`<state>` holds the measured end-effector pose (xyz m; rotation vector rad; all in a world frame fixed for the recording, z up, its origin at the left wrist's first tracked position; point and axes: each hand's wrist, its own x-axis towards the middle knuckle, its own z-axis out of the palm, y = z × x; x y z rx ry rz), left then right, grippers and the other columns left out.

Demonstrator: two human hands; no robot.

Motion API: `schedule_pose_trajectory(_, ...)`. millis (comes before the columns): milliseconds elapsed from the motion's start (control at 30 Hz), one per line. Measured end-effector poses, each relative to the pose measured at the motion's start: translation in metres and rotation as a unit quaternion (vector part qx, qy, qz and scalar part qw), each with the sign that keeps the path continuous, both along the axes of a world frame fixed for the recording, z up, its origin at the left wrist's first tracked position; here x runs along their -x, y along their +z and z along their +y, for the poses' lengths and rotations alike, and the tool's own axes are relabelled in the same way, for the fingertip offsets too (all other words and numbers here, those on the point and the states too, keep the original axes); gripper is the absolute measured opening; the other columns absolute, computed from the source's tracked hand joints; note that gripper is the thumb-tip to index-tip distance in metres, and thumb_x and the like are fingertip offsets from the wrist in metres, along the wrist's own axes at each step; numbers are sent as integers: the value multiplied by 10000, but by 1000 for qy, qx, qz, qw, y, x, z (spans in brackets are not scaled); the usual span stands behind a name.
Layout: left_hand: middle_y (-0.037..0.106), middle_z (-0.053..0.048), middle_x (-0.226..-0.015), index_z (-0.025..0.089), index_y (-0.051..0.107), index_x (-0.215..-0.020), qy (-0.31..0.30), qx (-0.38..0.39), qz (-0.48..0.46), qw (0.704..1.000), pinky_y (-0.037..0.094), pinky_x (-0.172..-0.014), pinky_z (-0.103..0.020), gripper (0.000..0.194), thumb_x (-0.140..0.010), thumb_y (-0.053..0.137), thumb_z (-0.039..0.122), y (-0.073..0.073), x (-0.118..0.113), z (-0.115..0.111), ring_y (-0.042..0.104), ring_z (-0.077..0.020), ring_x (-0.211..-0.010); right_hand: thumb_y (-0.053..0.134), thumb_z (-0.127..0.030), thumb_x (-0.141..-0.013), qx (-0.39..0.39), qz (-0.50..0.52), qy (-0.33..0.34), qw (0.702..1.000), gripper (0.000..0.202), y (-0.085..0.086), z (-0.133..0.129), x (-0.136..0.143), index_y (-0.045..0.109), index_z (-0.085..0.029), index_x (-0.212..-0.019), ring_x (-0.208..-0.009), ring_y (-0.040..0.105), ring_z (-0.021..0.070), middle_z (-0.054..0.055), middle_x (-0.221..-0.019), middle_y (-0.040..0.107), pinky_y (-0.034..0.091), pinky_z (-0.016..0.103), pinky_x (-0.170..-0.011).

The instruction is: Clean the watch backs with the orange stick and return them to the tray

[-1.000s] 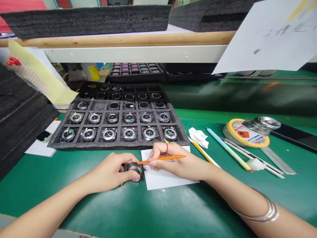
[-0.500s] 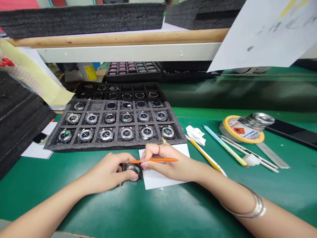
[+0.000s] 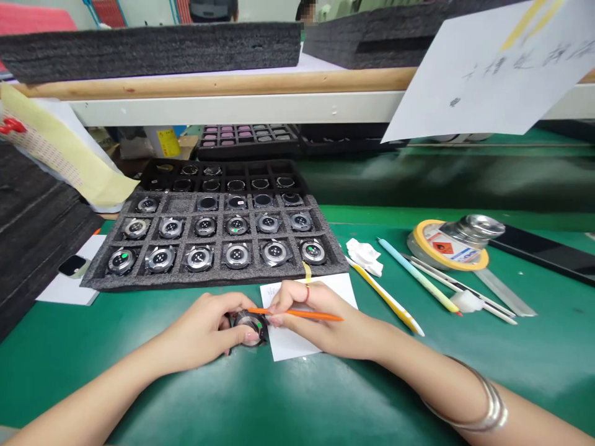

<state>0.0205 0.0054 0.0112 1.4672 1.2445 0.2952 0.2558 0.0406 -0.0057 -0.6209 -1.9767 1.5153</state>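
My left hand (image 3: 211,331) is closed around a round watch case (image 3: 253,322) with a metal back and a green dot, held low over the green tabletop. The thumb lies across its back. In my right hand (image 3: 316,316) is a thin orange stick (image 3: 313,314), pinched between thumb and fingers, its left end at the upper edge of the watch case. Under the right hand lies a white sheet of paper (image 3: 290,344). Just beyond both hands, a dark foam tray (image 3: 223,282) holds several similar watch cases in its compartments.
Right of the tray lie crumpled tissue (image 3: 365,256), a yellow-and-white toothbrush (image 3: 388,298), a blue-yellow pen (image 3: 418,275), tweezers (image 3: 465,290), and a tape roll (image 3: 421,241) with a metal-topped container (image 3: 478,229). A shelf edge (image 3: 232,110) crosses above. Left, a smartwatch (image 3: 73,266) rests on white card.
The view has tipped up slightly, so everything sits a little lower. The orange stick slants more, its right end lower; both hands keep their hold.
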Motion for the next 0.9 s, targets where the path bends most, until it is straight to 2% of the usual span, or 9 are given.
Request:
schedule_pose_trajectory(167,653,34,-700,193,674,-989,1,2,-3,1000,424,-452,-184,209,-839,688,338,-1,0,-1,554,-110,-512,604,-300,-979,7,-9,-30,999,178,-2,-3,-5,604,-175,-852,-755,631,155,48,-831,674,498,281,-690)
schedule_pose_trajectory(367,648,23,-718,180,672,-979,0,-4,-5,1000,446,-481,-188,202,-851,670,337,0,0,-3,551,-110,-533,617,-376,-972,27,11,-10,1000,238,-5,-5,3,601,-176,-843,-769,632,157,45,-845,665,503,288,-701)
schedule_pose_trajectory(533,656,27,-713,193,679,-1008,-10,7,-1,1000,447,-469,-187,215,-839,687,326,-1,0,-4,556,-114,-526,611,-349,-978,25,1,-38,999,203,-5,-11,-2,603,-184,-861,-762,629,155,41,-838,668,506,287,-702)
schedule_pose_trajectory(700,694,12,-754,192,681,-1005,-7,6,-8,1000,459,-487,-188,203,-848,672,321,0,-1,-4,567,-116,-546,594,-300,-974,4,2,-6,1000,168,-7,-10,0,596,-178,-858,-747,627,158,55,-843,670,492,282,-677)
schedule_pose_trajectory(900,666,20,-713,198,675,-1011,-11,9,2,1000,428,-463,-190,215,-844,682,334,-2,0,-4,566,-122,-527,552,-296,-998,-8,-30,-53,998,195,-8,-20,-9,554,-193,-832,-689,596,149,29,-767,637,462,271,-638)
